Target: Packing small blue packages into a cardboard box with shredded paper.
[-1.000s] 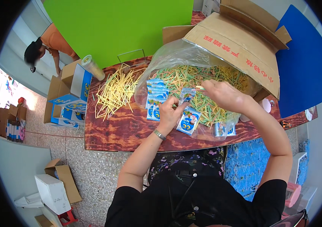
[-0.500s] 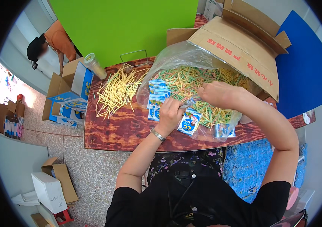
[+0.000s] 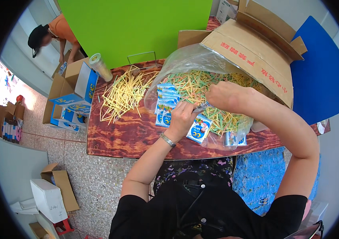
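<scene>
My left hand [image 3: 182,118] is closed on a small blue-and-white packet [image 3: 201,107], seen nearly edge-on. Close against the packet's far end, my right hand [image 3: 226,96] has its fingers curled in; whatever they grip is hidden behind the knuckles. Beneath both hands, thin pastel sticks [image 3: 191,82] in green, yellow and pink lie heaped in a clear plastic bag [image 3: 183,59]. A flat blue-and-white packet [image 3: 199,129] rests just below my left hand. Beyond that hand is an overlapping stack of similar packets [image 3: 167,99].
The bag spills from a tipped cardboard carton [image 3: 249,55]. Pale yellow sticks [image 3: 125,95] are piled at left on the wooden-patterned table [image 3: 117,143]. A clear cylindrical jar [image 3: 101,67] and blue printed boxes [image 3: 70,95] stand beside them. A person in orange [image 3: 62,30] bends at far left.
My right hand has shifted slightly left, and the held packet has tilted and shows less. At far left, the person in orange now has both arms reaching down by a box.
</scene>
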{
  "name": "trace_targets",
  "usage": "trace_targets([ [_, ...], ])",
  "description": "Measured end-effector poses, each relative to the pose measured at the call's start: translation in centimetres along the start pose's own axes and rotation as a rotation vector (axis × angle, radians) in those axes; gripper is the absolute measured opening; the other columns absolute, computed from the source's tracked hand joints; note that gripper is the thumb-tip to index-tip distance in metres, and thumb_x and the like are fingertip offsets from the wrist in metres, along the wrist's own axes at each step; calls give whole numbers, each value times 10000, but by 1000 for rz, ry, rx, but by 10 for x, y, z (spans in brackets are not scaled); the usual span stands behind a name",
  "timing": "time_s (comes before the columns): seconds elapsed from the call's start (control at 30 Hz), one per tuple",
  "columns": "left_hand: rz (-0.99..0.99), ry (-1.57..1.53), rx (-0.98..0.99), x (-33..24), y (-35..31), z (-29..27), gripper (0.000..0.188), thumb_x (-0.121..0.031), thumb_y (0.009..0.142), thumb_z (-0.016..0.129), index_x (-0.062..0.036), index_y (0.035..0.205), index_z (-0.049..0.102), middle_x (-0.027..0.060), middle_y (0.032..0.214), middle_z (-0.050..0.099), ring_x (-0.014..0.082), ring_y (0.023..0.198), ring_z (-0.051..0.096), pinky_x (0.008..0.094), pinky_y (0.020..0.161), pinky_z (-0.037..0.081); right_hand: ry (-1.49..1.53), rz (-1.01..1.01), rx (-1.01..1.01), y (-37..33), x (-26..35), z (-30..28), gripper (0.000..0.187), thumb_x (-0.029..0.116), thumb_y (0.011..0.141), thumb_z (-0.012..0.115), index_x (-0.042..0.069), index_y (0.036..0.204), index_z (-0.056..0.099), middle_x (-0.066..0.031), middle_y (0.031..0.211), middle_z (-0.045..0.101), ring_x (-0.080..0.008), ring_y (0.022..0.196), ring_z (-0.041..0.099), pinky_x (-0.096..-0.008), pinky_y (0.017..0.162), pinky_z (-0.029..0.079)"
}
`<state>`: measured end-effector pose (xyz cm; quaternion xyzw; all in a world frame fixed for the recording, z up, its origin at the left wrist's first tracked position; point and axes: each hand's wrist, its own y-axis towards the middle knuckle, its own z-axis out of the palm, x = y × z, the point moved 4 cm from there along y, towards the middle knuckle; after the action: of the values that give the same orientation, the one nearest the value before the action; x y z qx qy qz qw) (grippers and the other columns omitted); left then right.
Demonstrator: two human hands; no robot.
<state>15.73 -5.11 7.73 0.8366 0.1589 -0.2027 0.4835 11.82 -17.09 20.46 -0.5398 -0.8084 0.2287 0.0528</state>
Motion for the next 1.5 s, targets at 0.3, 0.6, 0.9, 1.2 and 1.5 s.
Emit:
trace_targets([
  [0.3,-108,-112,10,3,-1,7,186,-88,737,795,-31,850,659,78,720,600,220,632,579,337,545,444,49,-31,-119,0,-6,-9,154,105,818,674,-6,920,642,-165,820,695,-322,785,696,-398,668,560],
  [0.6,-555,-511,139,20,-5,29,125,-66,855,711,-7,961,682,36,808,694,86,669,649,228,568,500,286,-85,-381,-15,-24,-18,349,139,813,703,27,1115,568,-161,1004,614,-372,922,622,-453,798,507],
  [0.9,-627,-782,42,30,-8,11,93,-62,918,617,26,894,635,41,773,649,79,657,600,238,594,482,476,18,-812,2,-21,47,190,68,826,656,45,1013,634,-157,874,634,-352,798,641,-429,704,526],
  [1.2,-644,-168,283,105,-120,-48,211,-138,874,683,12,774,574,75,637,526,98,561,478,295,528,397,392,402,-324,24,1,172,404,396,758,758,53,925,624,-144,962,628,-346,960,636,-458,722,546],
  [1.5,-614,212,104,109,-127,-33,203,-217,833,725,-36,888,652,115,774,628,289,656,618,404,612,484,472,456,-332,36,5,205,305,283,823,700,7,908,603,-174,973,626,-351,961,631,-462,721,548],
])
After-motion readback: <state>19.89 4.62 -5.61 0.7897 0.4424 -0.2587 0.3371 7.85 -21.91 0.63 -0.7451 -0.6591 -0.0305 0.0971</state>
